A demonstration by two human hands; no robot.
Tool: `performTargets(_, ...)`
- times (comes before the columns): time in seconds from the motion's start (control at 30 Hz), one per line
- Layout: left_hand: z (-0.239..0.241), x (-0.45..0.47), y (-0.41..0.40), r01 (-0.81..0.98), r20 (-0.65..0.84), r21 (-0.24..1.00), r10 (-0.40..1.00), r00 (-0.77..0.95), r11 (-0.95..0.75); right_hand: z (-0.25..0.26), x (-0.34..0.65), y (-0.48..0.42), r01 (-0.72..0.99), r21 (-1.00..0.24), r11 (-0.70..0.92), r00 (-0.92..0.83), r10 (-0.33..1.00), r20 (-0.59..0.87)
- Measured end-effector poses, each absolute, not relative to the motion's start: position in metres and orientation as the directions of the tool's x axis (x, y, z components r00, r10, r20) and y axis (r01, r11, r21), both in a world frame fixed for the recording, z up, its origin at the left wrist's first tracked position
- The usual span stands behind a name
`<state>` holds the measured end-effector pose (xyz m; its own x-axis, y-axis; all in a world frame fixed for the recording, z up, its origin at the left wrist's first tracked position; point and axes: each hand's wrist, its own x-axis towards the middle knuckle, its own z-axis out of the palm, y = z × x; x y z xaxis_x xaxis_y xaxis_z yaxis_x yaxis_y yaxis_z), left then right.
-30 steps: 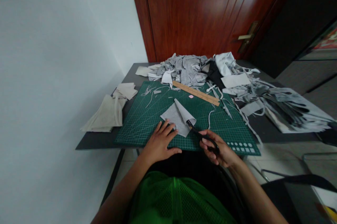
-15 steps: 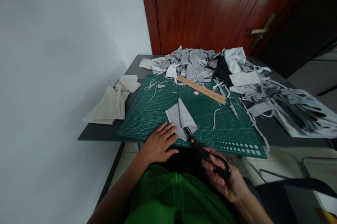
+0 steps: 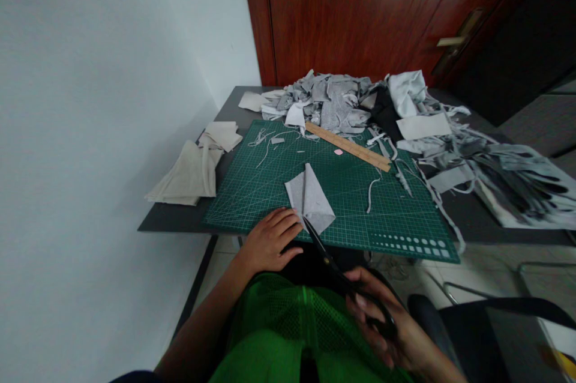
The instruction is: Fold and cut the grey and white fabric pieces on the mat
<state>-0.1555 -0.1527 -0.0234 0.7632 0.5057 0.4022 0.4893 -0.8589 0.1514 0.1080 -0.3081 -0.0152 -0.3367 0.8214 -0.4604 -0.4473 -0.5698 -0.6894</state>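
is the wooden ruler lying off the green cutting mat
No, the wooden ruler lies on the far part of the green cutting mat, just in front of the pile of grey fabric scraps.

Dim soft daylight, wide-angle edge warping, slight blur.

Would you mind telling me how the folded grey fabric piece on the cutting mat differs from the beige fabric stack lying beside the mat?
The grey fabric piece is a single small piece folded to a point; the beige fabric stack is several larger layers lying flat. The grey piece sits on the green cutting mat, touched by the left hand and met by the scissors in the right hand; the beige stack lies on the bare table, untouched. Both are plain, unpatterned cloth.
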Motion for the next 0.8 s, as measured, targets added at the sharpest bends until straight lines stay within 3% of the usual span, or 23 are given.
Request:
performTargets(0.3, -0.025, -0.162, -0.157, 0.532, 0.441, 0.145, 0.535, 0.72, -0.834, -0.016, 0.12, -0.316, -0.295, -0.737, -0.609, -0.368, 0.784, -0.5)
performTargets(0.8, -0.03, -0.162, -0.158, 0.51, 0.524, 0.147, 0.504, 0.686, -0.848, -0.019, 0.121, -0.326, -0.306, -0.705, -0.639, -0.299, 0.768, -0.566)
